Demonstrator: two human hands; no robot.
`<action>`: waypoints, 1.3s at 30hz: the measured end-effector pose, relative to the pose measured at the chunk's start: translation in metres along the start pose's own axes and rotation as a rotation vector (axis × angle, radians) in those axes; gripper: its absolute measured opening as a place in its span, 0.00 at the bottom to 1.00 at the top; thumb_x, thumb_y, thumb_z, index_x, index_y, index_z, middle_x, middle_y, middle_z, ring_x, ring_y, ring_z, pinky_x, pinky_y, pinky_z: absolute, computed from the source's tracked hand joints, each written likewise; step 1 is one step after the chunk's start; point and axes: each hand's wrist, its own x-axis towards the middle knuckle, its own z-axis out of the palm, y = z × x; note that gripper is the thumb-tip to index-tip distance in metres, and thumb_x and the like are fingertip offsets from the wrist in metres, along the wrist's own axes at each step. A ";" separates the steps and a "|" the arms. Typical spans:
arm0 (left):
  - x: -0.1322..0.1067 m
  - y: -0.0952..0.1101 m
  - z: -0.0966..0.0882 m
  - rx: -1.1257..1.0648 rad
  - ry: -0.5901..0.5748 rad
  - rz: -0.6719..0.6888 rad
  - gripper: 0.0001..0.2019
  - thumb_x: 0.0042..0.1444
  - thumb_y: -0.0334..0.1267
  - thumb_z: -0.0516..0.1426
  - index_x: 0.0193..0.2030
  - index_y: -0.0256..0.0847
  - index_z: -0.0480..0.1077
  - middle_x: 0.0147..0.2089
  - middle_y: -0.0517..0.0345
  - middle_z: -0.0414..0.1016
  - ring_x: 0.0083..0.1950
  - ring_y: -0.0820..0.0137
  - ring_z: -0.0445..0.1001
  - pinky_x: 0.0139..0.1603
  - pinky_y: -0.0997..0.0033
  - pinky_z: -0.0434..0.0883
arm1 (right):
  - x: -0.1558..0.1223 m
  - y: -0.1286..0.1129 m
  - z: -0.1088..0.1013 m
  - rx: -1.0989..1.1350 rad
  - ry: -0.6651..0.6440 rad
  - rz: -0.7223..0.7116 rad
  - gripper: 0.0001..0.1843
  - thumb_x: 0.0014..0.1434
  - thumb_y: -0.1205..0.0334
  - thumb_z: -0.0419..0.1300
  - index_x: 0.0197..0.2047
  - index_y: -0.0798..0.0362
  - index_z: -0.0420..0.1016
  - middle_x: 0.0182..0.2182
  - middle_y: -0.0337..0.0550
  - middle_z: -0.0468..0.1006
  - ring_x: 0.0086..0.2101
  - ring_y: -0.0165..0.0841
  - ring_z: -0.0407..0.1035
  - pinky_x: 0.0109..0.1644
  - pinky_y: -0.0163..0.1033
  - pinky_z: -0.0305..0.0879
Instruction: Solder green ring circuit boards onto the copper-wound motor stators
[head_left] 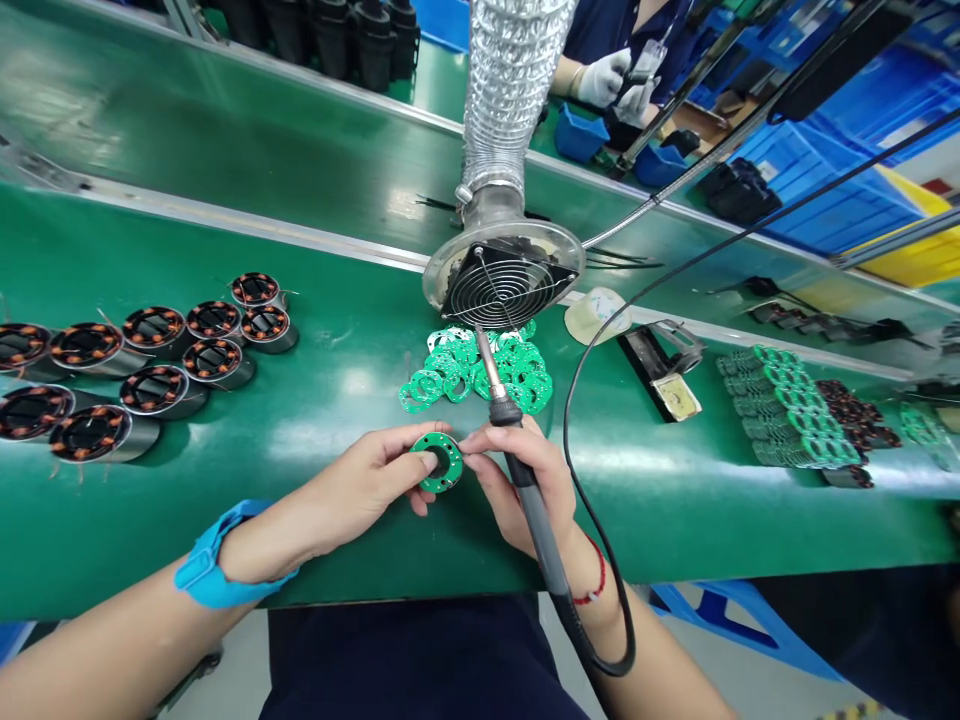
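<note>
The left hand (379,475) clamps a green ring (454,464) between thumb and fingers, thumb across its nine o'clock side. The right hand (553,482) grips a soldering iron (534,512), fingertips near the ring's three o'clock edge. Loose rings (531,385) lie toward one o'clock.

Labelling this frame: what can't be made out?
All in the head view:
Green ring board: underside hidden by its own face and the left hand.
Its solder points: too small to judge.
Loose boards: overlapping, partly behind the soldering iron, so uncountable.
Leftmost wound cores: cut by left edge.
Co-worker: head cut off by top edge.
</note>
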 end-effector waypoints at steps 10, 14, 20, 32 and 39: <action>-0.008 -0.022 0.000 1.170 0.589 0.827 0.23 0.61 0.29 0.54 0.64 0.39 0.64 0.49 0.46 0.75 0.46 0.61 0.75 0.47 0.65 0.73 | -0.002 -0.016 0.005 0.113 -0.024 0.332 0.16 0.63 0.72 0.55 0.51 0.44 0.64 0.33 0.36 0.73 0.30 0.31 0.70 0.35 0.39 0.68; -0.012 -0.018 0.003 1.101 0.639 0.898 0.26 0.59 0.26 0.55 0.64 0.44 0.62 0.49 0.49 0.74 0.47 0.64 0.75 0.48 0.68 0.73 | -0.001 -0.023 0.006 0.688 0.004 0.702 0.14 0.63 0.63 0.59 0.50 0.43 0.63 0.29 0.30 0.70 0.27 0.27 0.70 0.34 0.36 0.70; -0.009 -0.010 0.012 0.529 0.496 0.463 0.22 0.59 0.37 0.56 0.61 0.41 0.67 0.41 0.56 0.73 0.39 0.68 0.74 0.40 0.68 0.74 | -0.004 -0.022 0.010 0.734 0.086 0.763 0.18 0.61 0.56 0.65 0.51 0.45 0.66 0.29 0.31 0.71 0.28 0.26 0.68 0.36 0.35 0.69; 0.002 -0.013 0.006 -0.306 0.045 0.035 0.19 0.59 0.51 0.61 0.51 0.42 0.69 0.33 0.64 0.70 0.26 0.76 0.69 0.27 0.76 0.70 | -0.013 -0.011 0.004 0.317 -0.163 0.250 0.32 0.62 0.66 0.64 0.64 0.40 0.56 0.58 0.46 0.74 0.56 0.39 0.72 0.60 0.50 0.69; 0.005 -0.011 0.005 -0.520 -0.018 -0.001 0.15 0.58 0.47 0.64 0.47 0.41 0.78 0.47 0.52 0.78 0.46 0.66 0.75 0.48 0.66 0.75 | -0.014 -0.011 0.007 0.198 -0.046 0.227 0.28 0.63 0.62 0.64 0.63 0.41 0.59 0.53 0.46 0.77 0.54 0.40 0.74 0.58 0.51 0.71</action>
